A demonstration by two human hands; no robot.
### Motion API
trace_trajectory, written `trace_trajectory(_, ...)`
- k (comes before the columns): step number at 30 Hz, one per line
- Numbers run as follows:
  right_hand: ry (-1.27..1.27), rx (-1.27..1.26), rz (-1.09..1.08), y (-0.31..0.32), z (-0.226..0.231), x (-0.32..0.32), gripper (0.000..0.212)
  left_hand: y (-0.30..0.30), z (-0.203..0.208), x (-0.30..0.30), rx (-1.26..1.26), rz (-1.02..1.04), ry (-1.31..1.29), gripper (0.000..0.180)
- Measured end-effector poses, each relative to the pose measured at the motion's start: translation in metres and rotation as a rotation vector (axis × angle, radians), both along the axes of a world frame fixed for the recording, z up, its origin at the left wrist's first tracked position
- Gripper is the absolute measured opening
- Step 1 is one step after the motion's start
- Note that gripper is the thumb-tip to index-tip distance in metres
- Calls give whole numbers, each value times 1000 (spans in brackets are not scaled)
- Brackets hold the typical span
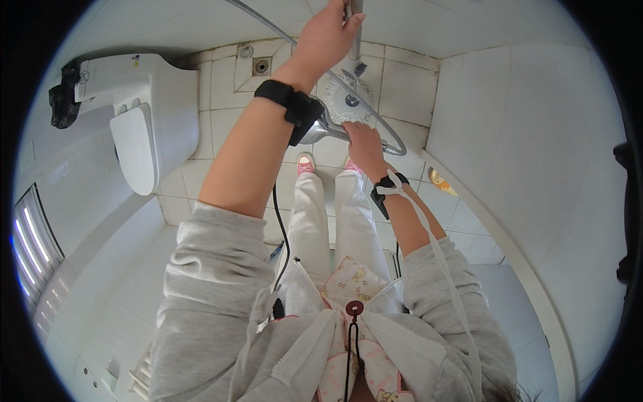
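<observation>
My left hand (pixel 329 37) is raised at the top of the view, its fingers wrapped round the metal pole (pixel 356 47) of a mop. Down on the tiles below it rests the mop head (pixel 341 90), round, white and fringed. Lower and to the right, my right hand (pixel 365 147) grips the handle of a silver shower head (pixel 321 130), whose face is partly hidden behind my left wrist's black strap. From the handle's end a grey hose (pixel 382 119) loops up across the mop toward the upper left. I cannot see any water.
A white toilet (pixel 177 100) with its lid down stands at the left, a black bag (pixel 63 97) beside it. Near it is a square floor drain (pixel 262 65). A pale raised edge (pixel 492 221) runs along the right, with a yellow sticker (pixel 441 181) near it.
</observation>
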State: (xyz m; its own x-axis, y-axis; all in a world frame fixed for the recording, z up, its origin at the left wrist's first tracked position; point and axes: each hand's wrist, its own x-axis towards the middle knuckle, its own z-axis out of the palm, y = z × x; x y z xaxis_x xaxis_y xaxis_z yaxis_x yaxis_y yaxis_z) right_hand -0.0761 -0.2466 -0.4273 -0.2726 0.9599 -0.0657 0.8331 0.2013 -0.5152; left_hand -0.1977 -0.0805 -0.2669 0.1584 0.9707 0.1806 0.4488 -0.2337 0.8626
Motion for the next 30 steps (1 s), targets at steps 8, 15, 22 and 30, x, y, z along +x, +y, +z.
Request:
trace_trajectory(8,15,-40,31,-4,-3,-1,26,-2,1,5,90,23,146,33)
trace_trajectory(15,35,-142,93,-12,-1,-1,30,1,7,0,15,22,162,32)
trace_trajectory(22,35,-215,136,-20,-2,5,32,8,8,-6,-34,22,138,31)
trace_trajectory(30,-32,-285,134,-22,1,11,28,17,11,-23,-39,64,119,32)
